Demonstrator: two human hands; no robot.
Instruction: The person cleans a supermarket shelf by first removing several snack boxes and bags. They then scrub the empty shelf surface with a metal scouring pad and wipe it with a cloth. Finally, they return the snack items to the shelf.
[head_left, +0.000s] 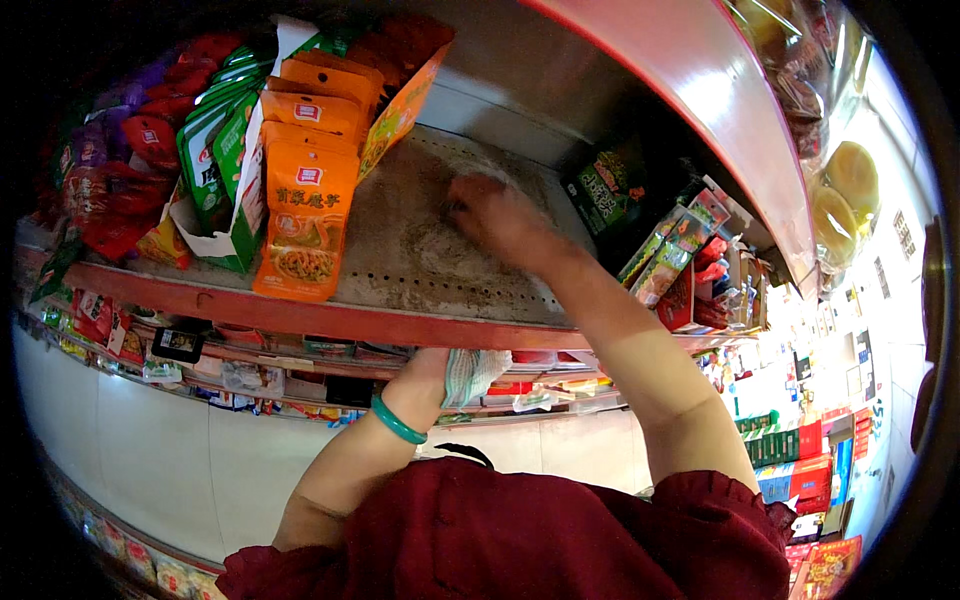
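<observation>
My right hand (487, 217) is on or just above a dusty, stained metal shelf (420, 259), blurred, its fingers bent; what lies under them is hidden. Just below the shelf's red front edge is my left hand (433, 364), mostly hidden, with a green bangle (397, 421) round the wrist. A striped green-and-white cloth (476, 373) hangs at that hand; how the fingers hold it does not show. Left of my right hand, orange snack packets (306, 217) stand in an open display box. A dark green box (606, 187) lies to the right, deeper on the shelf.
Green packets in a white-green carton (240, 217) and red packets (150, 142) crowd the shelf's left. More snack boxes (679, 289) stand at its right end. A pink-edged upper shelf (690, 82) overhangs the work area. Stocked lower shelves (300, 375) run beneath the red edge (225, 301).
</observation>
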